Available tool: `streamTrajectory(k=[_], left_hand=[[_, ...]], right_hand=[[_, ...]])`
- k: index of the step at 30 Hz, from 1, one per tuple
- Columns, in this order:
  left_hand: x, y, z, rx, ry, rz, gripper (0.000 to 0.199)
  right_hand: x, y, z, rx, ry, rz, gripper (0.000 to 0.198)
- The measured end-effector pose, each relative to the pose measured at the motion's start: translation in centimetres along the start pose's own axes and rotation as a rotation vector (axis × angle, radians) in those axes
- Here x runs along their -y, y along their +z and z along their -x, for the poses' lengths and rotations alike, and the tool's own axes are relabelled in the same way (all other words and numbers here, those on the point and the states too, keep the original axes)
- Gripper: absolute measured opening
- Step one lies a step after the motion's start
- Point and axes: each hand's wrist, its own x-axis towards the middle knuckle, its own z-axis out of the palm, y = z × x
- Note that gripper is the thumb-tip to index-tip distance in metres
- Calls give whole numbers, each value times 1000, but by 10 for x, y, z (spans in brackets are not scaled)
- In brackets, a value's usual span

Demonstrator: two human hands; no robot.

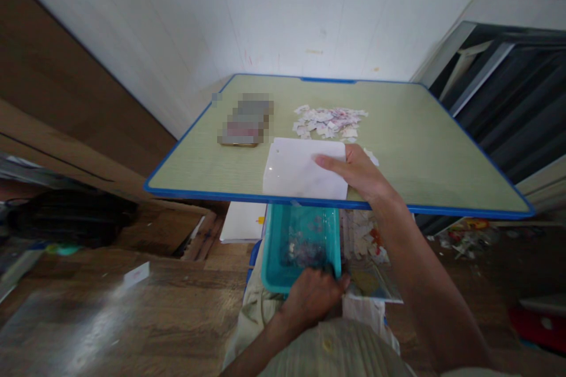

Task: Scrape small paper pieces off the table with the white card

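- right hand [360, 173]: pinching the card [296, 171] by its right edge, thumb on top. card sits left of this hand, at the table's [451, 159] near edge.
- left hand [313, 294]: fingers curled at the tray's [269, 247] near rim; grip cannot be told.
- step, as judged: handling scraps with card. next move calls for a level card, steady tray.
- count: one card; one tray, beyond left hand; one scrap pile [327, 122], beyond right hand, scraps uncountable.
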Motion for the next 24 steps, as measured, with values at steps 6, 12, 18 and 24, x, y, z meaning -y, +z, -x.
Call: streamTrajectory(k=[6, 12, 18, 24], left_hand=[[0, -2, 2, 4, -16, 7, 22], [0, 0, 3, 7, -43, 4, 31], [1, 6, 3, 1, -57, -6, 50], [2, 7, 4, -8, -91, 16, 61]], right_hand=[[-1, -1, 0, -4, -19, 13, 36], [-3, -1, 0, 3, -24, 12, 36], [-3, -1, 0, 9, -23, -20, 34], [-3, -2, 0, 44, -9, -47, 32]])
